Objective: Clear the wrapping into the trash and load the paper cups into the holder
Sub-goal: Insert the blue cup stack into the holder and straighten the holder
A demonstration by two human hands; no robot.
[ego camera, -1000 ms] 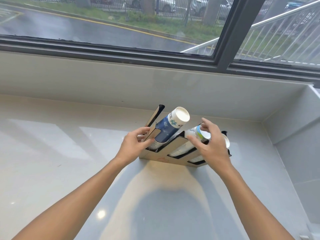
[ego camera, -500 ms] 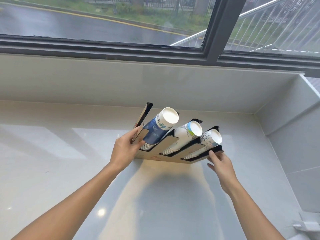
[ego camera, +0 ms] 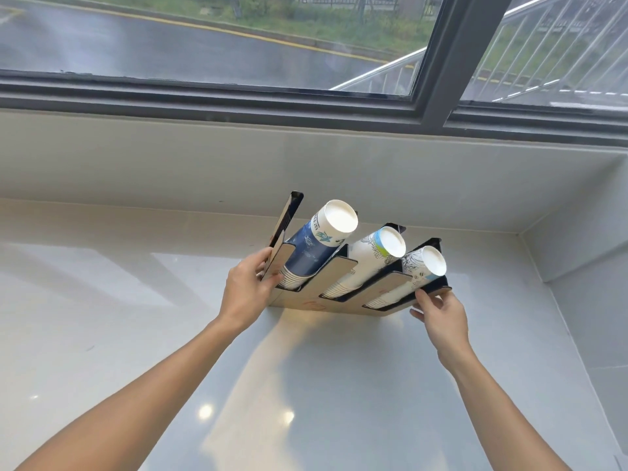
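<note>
A tan and black cup holder (ego camera: 341, 270) with three slanted slots stands on the pale counter (ego camera: 102, 317). Each slot holds a stack of paper cups: a blue stack (ego camera: 314, 248) on the left, a white stack with a green band (ego camera: 373, 254) in the middle, and a white printed stack (ego camera: 419, 268) on the right. My left hand (ego camera: 249, 290) grips the holder's left end. My right hand (ego camera: 438, 317) holds its lower right corner with thumb and fingertips. No wrapping is in view.
A low wall ledge (ego camera: 306, 164) runs behind the holder under a dark-framed window (ego camera: 438, 62). A side wall (ego camera: 584, 266) closes the counter at the right.
My right hand left the middle cup stack and came down to the holder's right corner. The left hand has stayed on the left end. The view has shifted slightly.
</note>
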